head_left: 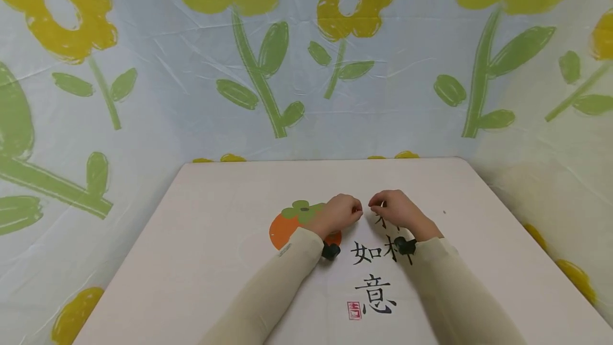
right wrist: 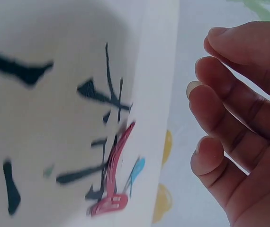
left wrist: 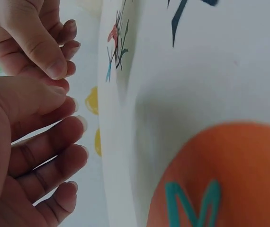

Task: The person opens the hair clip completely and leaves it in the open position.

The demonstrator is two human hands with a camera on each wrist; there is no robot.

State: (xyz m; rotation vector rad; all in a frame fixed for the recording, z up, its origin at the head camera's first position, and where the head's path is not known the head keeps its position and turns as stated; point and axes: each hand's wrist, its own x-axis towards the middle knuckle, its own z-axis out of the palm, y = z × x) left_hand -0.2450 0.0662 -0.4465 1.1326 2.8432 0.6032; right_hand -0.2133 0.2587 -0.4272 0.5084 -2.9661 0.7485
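Both hands hover close together over the middle of the pale tabletop (head_left: 215, 292) in the head view. The left hand (head_left: 337, 212) has its thumb and forefinger tips together, other fingers loosely bent, as the left wrist view shows. The right hand (head_left: 395, 209) faces it with bent fingers across a narrow gap. Its thumb and forefinger also come together in the right wrist view. I see nothing between the fingertips; a tiny thing pinched there could be hidden. Beneath the hands are a small red shape (right wrist: 111, 175) and a small blue shape (right wrist: 137, 169); I cannot tell whether they are printed.
An orange persimmon picture (head_left: 282, 230) and black brush characters (head_left: 375, 294) mark the tabletop, with a red seal mark (head_left: 354, 310) beside them. A small dark speck (head_left: 444, 212) shows at the right. Flower-printed cloth (head_left: 397, 89) hangs behind and at both sides.
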